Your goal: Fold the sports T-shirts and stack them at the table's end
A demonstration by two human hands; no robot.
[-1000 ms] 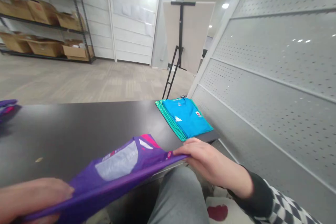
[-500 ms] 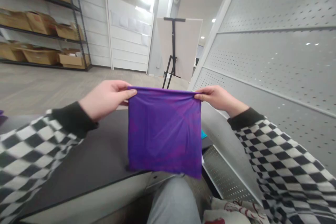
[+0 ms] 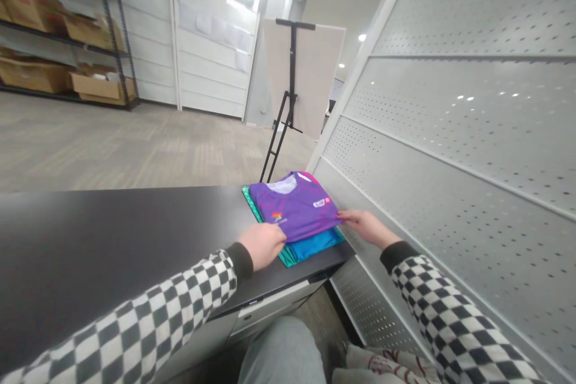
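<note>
A folded purple jersey (image 3: 301, 210) lies on a small pile of folded clothes at the right end of the dark tabletop, its collar away from me and small logos facing up. Under it show a blue folded garment (image 3: 315, 245) and a green patterned one (image 3: 288, 257). My left hand (image 3: 263, 246) is closed on the near left corner of the jersey, fingertips partly hidden. On the right corner, my right hand (image 3: 363, 226) pinches the fabric between thumb and fingers.
The dark tabletop (image 3: 112, 240) stretches left, with drawers (image 3: 265, 312) below its front edge. A perforated white panel (image 3: 450, 108) rises close on the right. Behind stand an easel with a board (image 3: 310, 72) and a shelf of cardboard boxes (image 3: 36, 72). Printed cloth (image 3: 382, 363) lies low at right.
The purple jersey, held up hanging between both hands before, has come down onto the pile at the right, its front with collar and logos now showing. Both hands moved down with it.
</note>
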